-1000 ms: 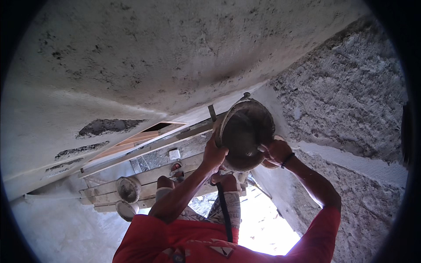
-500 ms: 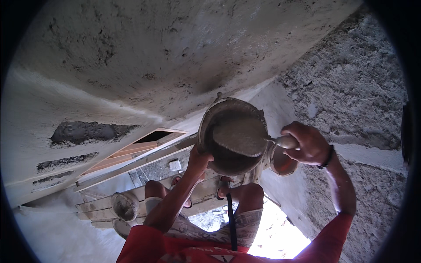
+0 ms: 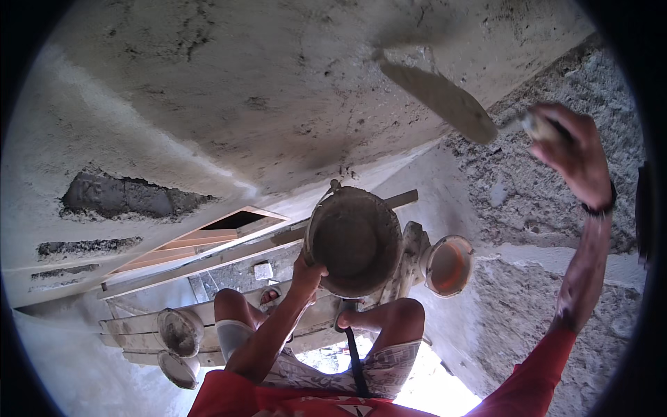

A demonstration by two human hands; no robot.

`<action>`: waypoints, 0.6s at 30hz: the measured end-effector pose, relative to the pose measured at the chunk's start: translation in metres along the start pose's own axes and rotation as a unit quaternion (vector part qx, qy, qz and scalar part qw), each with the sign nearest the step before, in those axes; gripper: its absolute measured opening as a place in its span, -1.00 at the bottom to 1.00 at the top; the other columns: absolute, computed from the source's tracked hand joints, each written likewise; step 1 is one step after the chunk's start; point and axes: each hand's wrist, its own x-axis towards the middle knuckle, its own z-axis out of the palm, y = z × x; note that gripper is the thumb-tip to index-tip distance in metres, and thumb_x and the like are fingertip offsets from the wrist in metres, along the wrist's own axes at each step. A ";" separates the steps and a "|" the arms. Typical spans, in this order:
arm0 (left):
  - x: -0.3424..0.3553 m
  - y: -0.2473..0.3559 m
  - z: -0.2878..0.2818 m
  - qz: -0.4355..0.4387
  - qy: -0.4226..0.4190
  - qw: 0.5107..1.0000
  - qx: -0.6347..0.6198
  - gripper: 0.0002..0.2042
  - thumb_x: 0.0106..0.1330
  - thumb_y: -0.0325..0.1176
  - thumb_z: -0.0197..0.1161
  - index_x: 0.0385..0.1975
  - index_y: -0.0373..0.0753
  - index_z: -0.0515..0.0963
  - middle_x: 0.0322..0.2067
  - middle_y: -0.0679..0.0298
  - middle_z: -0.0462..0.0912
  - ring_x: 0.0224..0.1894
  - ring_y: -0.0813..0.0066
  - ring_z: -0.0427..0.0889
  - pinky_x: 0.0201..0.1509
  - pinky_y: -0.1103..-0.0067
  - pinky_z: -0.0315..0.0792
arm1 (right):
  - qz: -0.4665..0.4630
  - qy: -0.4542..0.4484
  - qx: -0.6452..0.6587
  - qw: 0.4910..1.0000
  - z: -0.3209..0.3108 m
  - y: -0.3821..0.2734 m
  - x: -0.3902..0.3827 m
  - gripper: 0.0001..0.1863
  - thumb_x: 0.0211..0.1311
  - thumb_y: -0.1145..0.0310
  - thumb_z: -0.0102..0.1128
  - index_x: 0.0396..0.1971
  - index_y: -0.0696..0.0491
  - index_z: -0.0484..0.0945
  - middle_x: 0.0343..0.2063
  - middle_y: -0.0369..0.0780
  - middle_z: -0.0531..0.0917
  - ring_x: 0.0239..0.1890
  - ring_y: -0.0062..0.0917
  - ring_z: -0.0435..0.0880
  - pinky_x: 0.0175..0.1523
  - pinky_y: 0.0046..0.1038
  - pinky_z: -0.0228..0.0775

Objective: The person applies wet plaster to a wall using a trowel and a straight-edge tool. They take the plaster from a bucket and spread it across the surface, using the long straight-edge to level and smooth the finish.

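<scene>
My left hand is closed on the left side of a mortar-crusted round bucket, which I hold in front of my knees. Grey mortar lies in its bottom. Raised to the upper right, my right hand is wrapped round the handle of a trowel, blurred by motion. The trowel's long rounded blade reaches left to the plaster wall, its far edge at a wet-looking patch. I cannot tell how firmly the blade touches.
A small bucket, orange inside, stands right of the held bucket. At left, two crusted buckets are by the scaffold planks under my feet. A rough wall rises at right; a wooden frame sits at left.
The trowel has left its place over the bucket and swung up and right to the wall, carried by my right hand. The bucket, still in my left hand, sits slightly lower in view.
</scene>
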 end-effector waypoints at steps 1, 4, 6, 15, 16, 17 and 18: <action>-0.003 0.005 0.001 0.004 0.004 1.000 0.007 -0.34 -0.25 -0.65 0.07 0.07 -0.35 0.36 -0.22 0.18 0.56 -0.20 0.36 0.55 -0.24 0.52 0.50 | -0.009 -0.005 -0.012 1.000 -0.001 -0.013 -0.006 -0.65 0.22 0.06 0.16 -0.26 0.07 0.54 -0.46 -0.22 0.64 -0.64 -0.63 0.52 -0.63 -0.60 0.36; -0.015 0.009 0.005 0.046 -0.018 0.999 0.003 -0.32 -0.27 -0.64 0.06 0.08 -0.34 0.36 -0.19 0.16 0.56 -0.15 0.34 0.54 -0.11 0.51 0.46 | -0.017 -0.084 0.005 0.996 0.024 -0.029 -0.036 -0.69 0.25 0.09 0.12 -0.23 0.02 0.54 -0.45 -0.24 0.63 -0.52 -0.56 0.58 -0.43 -0.50 0.45; -0.033 0.033 0.016 0.055 -0.039 0.997 0.044 -0.32 -0.27 -0.63 0.06 0.09 -0.33 0.36 -0.18 0.15 0.56 -0.12 0.35 0.53 -0.06 0.51 0.42 | 0.034 -0.167 -0.041 0.985 0.057 -0.037 -0.064 -0.78 0.18 0.25 0.16 -0.22 0.02 0.53 -0.41 -0.23 0.57 -0.47 -0.51 0.56 -0.32 -0.44 0.46; -0.060 0.069 0.027 0.133 -0.055 0.969 0.201 -0.27 -0.14 -0.58 0.09 0.23 -0.26 0.25 -0.21 0.02 0.61 -0.31 0.32 0.63 -0.26 0.47 0.48 | 0.082 -0.182 -0.353 0.914 0.202 -0.060 -0.083 -0.85 -0.02 0.44 0.10 -0.38 0.09 0.51 -0.47 -0.16 0.53 -0.40 -0.31 0.60 -0.34 -0.29 0.49; -0.063 0.072 0.027 0.129 -0.056 0.969 0.204 -0.26 -0.14 -0.58 0.09 0.24 -0.26 0.23 -0.21 0.03 0.61 -0.31 0.32 0.63 -0.26 0.47 0.48 | 0.103 -0.194 -0.316 0.923 0.212 -0.056 -0.090 -0.83 -0.01 0.41 0.10 -0.37 0.08 0.51 -0.48 -0.14 0.55 -0.39 -0.28 0.61 -0.32 -0.26 0.49; -0.067 0.076 0.029 0.126 -0.058 0.968 0.207 -0.25 -0.13 -0.58 0.09 0.26 -0.26 0.22 -0.21 0.03 0.61 -0.31 0.32 0.63 -0.25 0.47 0.48 | 0.125 -0.204 -0.279 0.930 0.218 -0.051 -0.099 -0.82 0.00 0.39 0.10 -0.35 0.08 0.51 -0.48 -0.12 0.57 -0.39 -0.25 0.62 -0.31 -0.23 0.49; -0.069 0.080 0.029 0.124 -0.060 0.968 0.210 -0.25 -0.13 -0.58 0.09 0.27 -0.27 0.20 -0.20 0.04 0.61 -0.30 0.32 0.63 -0.25 0.47 0.48 | 0.146 -0.213 -0.242 0.935 0.223 -0.047 -0.106 -0.81 0.00 0.37 0.09 -0.34 0.08 0.52 -0.48 -0.10 0.59 -0.39 -0.23 0.63 -0.30 -0.20 0.48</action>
